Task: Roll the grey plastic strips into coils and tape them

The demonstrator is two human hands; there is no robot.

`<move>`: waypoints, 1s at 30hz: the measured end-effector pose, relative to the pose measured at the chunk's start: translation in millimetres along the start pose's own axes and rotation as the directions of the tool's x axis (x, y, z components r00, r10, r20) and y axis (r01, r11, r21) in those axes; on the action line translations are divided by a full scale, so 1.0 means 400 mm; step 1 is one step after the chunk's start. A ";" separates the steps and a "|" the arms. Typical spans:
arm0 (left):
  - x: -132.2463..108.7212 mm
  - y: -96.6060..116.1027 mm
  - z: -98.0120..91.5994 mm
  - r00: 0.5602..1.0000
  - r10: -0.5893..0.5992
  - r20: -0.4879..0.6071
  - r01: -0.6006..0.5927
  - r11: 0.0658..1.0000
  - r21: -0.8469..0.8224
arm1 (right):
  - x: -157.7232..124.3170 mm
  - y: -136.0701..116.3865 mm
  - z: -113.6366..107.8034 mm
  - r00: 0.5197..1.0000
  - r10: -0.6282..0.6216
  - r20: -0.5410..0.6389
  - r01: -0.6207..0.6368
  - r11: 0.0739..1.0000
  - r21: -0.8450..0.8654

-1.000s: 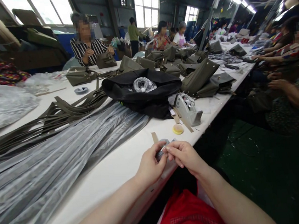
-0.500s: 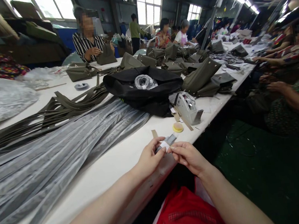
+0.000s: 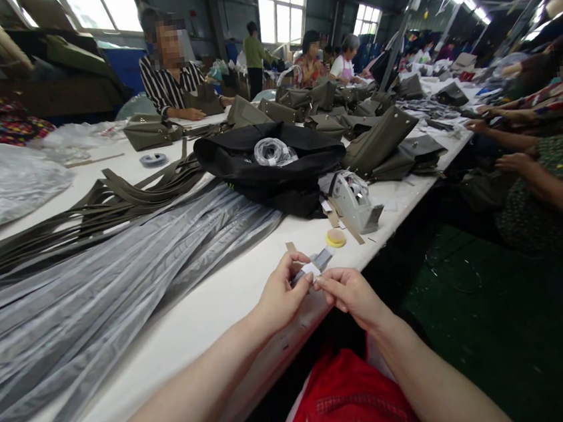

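Note:
Close to the table's front edge, my left hand [image 3: 284,292] is closed on a grey strip [image 3: 323,257] with a small white piece [image 3: 310,271] lying across it. The fingertips of my right hand [image 3: 354,292] pinch at the right edge of the white piece. Whether that piece is paper or tape, I cannot tell. Just beyond the hands lie a yellow-rimmed round disc [image 3: 335,237] and a small tan strip [image 3: 290,246]. A grey tape dispenser [image 3: 356,202] stands further back.
Long grey strips [image 3: 132,280] and dark olive straps [image 3: 123,194] cover the left side. A black fabric bag [image 3: 268,182] with a clear-wrapped coil [image 3: 273,151] sits ahead, with olive bags [image 3: 380,143] behind. Co-workers sit along both table sides.
My hands stay almost in place, shifting only slightly at the white piece. The co-worker in stripes has lowered their hands to the table, and a co-worker at right has moved their arms.

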State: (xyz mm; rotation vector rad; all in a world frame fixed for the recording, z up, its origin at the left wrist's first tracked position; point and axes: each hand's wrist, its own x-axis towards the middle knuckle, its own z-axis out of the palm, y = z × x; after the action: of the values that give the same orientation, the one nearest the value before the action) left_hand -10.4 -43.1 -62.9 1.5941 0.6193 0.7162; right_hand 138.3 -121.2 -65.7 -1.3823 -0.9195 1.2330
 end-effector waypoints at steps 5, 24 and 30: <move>-0.003 -0.002 0.007 0.999 -0.045 0.014 0.046 0.991 -0.122 | -0.001 0.023 0.023 0.982 -0.092 -0.167 0.081 0.994 -0.072; -0.041 0.034 0.028 0.950 0.247 -0.190 -0.129 0.866 0.482 | 0.010 0.027 0.068 0.991 -0.083 -0.105 0.077 0.995 -0.056; -0.033 0.035 0.016 0.963 0.211 -0.166 -0.128 0.904 0.409 | -0.011 0.005 0.058 0.998 -0.047 -0.050 0.036 0.977 -0.210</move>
State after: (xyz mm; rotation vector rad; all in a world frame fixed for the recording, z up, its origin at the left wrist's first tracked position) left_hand -14.2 -59.0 -51.1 1.9817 0.8230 0.9397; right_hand 114.7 -121.5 -65.8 -1.5465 -1.0578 1.0849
